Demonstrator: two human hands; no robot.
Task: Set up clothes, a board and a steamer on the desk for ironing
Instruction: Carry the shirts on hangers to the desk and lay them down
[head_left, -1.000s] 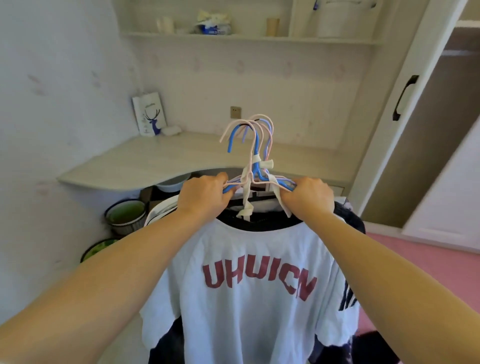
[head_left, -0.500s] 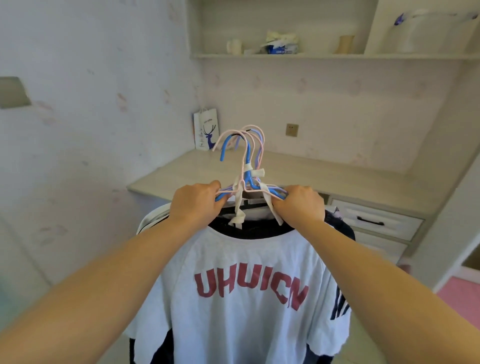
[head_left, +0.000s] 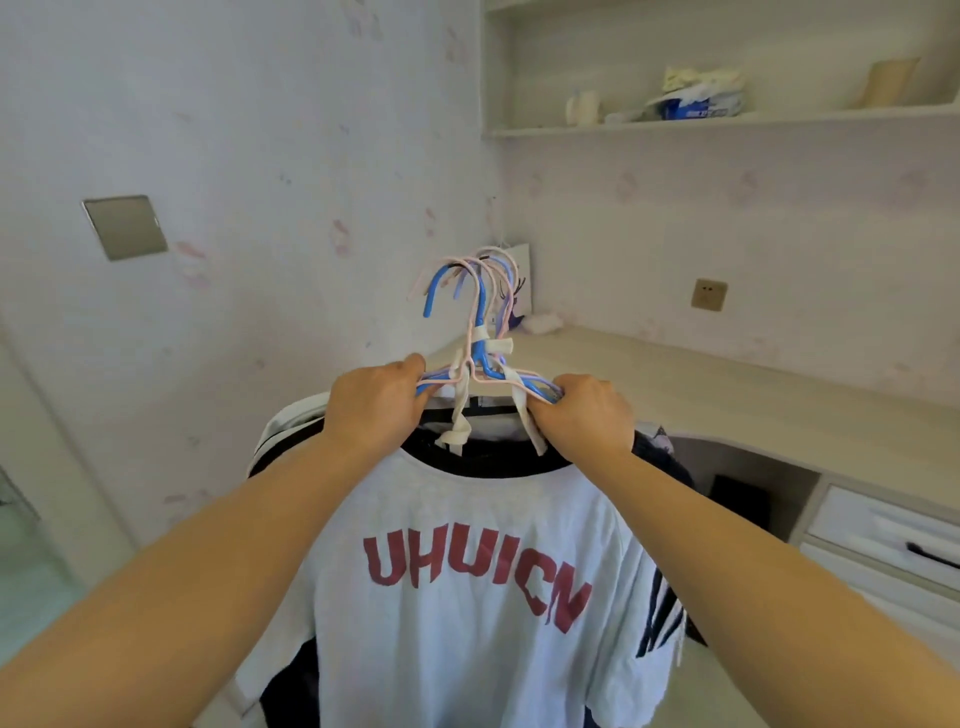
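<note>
wall socket (head_left: 708, 294), shelf (head_left: 727, 120), drawer (head_left: 883, 535)

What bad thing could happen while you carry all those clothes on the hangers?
1. Several hangers are bunched in the left hand and right hand; one might slip from either grip and drop a shirt.
2. The white T-shirt hangs low and could catch the desk edge.
3. The loose white strips could snag fingers.

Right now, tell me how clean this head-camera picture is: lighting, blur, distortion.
Head view: soft, even daylight, no harsh glare; only a faint shadow under the desk. Wide-angle distortion bows the shelf and stretches both forearms toward the corners. The left hand, right hand and hangers look slightly soft; the shirt lettering reads clearly.
</note>
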